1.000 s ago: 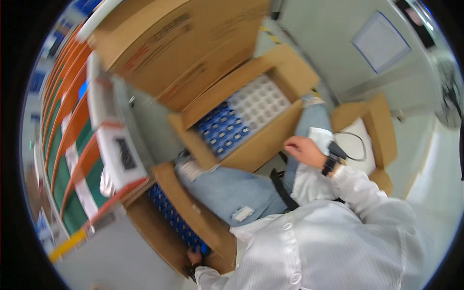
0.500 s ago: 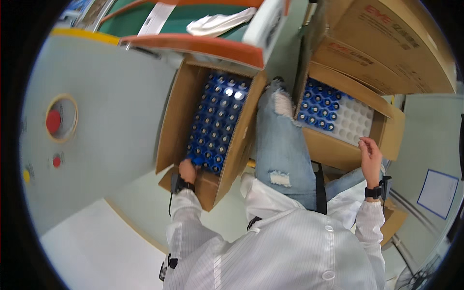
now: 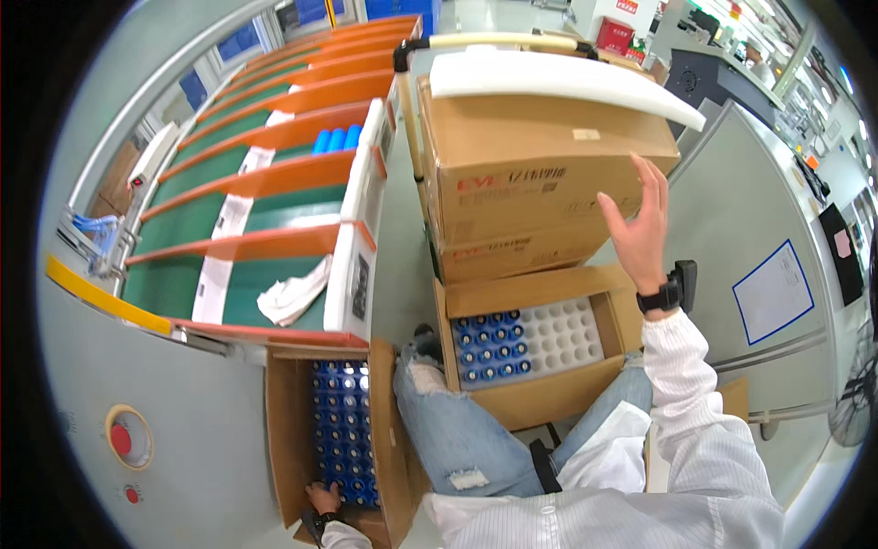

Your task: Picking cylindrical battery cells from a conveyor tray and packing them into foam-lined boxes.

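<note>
My left hand [image 3: 325,499] is down at the near end of the left carton [image 3: 391,457], fingers closed around the top of a blue battery cell; its fingertips are partly hidden. Rows of upright blue cylindrical battery cells [image 3: 342,412] fill that carton. My right hand [image 3: 643,224] is raised, empty, with thumb and fingers apart, in front of the stacked brown cartons. Below it sits the open right carton [image 3: 549,403], which holds a white foam tray [image 3: 560,334]. Blue cells [image 3: 491,348] stand in the tray's left part, while its right part shows bare round holes.
Stacked closed cartons [image 3: 540,197] with a white foam sheet [image 3: 558,80] on top stand behind the right carton. At left, a green sloped rack with orange dividers [image 3: 265,174] holds several blue cells [image 3: 337,139] and a white cloth [image 3: 294,293]. A grey panel [image 3: 210,439] borders the left carton.
My view has tilted up, bringing the rack and carton stack into sight. My right hand has risen from the foam tray's edge and spread its fingers. My left hand stays at the left carton's near end.
</note>
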`<state>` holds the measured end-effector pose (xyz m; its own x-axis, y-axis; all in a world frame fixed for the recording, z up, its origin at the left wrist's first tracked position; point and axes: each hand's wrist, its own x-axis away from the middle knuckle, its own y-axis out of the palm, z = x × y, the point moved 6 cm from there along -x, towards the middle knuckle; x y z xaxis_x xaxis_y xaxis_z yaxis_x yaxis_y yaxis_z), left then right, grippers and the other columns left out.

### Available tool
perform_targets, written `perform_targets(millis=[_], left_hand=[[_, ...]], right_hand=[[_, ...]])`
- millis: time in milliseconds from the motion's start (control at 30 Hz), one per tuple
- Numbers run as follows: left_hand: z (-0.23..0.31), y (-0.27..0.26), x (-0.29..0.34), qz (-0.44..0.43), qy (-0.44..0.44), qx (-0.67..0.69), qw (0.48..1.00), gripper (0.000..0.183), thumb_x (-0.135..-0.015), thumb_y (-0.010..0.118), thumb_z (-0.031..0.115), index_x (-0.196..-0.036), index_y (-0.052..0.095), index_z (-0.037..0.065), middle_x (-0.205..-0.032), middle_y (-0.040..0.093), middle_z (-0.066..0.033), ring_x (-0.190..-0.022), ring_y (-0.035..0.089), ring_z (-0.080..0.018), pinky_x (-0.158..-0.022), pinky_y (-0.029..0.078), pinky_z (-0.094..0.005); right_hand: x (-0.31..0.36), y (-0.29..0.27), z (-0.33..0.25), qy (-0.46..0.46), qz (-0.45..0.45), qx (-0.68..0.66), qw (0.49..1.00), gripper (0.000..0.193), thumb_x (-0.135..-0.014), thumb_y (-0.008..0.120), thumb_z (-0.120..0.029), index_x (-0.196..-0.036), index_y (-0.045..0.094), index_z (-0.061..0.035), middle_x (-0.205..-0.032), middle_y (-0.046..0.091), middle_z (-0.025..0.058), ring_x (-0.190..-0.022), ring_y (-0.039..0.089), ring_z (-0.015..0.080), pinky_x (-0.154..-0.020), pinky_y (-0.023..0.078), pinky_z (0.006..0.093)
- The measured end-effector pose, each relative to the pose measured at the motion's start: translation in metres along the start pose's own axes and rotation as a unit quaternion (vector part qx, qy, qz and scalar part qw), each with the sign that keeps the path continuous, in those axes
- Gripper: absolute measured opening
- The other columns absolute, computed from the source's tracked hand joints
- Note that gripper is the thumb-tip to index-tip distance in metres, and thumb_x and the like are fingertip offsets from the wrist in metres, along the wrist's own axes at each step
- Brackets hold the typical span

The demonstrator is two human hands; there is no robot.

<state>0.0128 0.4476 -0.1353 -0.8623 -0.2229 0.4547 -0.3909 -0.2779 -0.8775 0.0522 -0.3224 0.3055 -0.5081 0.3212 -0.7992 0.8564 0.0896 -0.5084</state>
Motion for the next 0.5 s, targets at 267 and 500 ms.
perform_targets(millis=[267,500], left_hand=[[-0.013,0.048,0.02,0.07,-0.064,-0.042,0.995,0.055,-0.078,0.072,0.028,-0.115,0.054,-0.007,-0.13,0.048,-0.0283,-0.122,0.045,-0.0406,-0.107,0.031,-0.048],[0.087,-0.024,0.077,0.299,0.037,0.254,0.919,0.044,-0.082,0.073,0.022,-0.111,0.055,-0.007,-0.107,0.056,-0.0229,-0.106,0.051,-0.0369,-0.094,0.04,-0.0445]], right_hand=[[-0.089,-0.002,0.033,-0.048,0.119,0.128,0.983,0.073,-0.075,0.07,-0.008,-0.141,0.039,-0.0128,-0.144,0.037,0.0118,-0.137,0.032,0.0301,-0.11,0.027,0.0524],[-0.124,0.019,0.065,-0.135,0.049,0.255,0.956,0.041,-0.077,0.061,-0.01,-0.117,0.059,-0.0178,-0.115,0.062,0.0061,-0.12,0.053,0.022,-0.104,0.024,0.064]])
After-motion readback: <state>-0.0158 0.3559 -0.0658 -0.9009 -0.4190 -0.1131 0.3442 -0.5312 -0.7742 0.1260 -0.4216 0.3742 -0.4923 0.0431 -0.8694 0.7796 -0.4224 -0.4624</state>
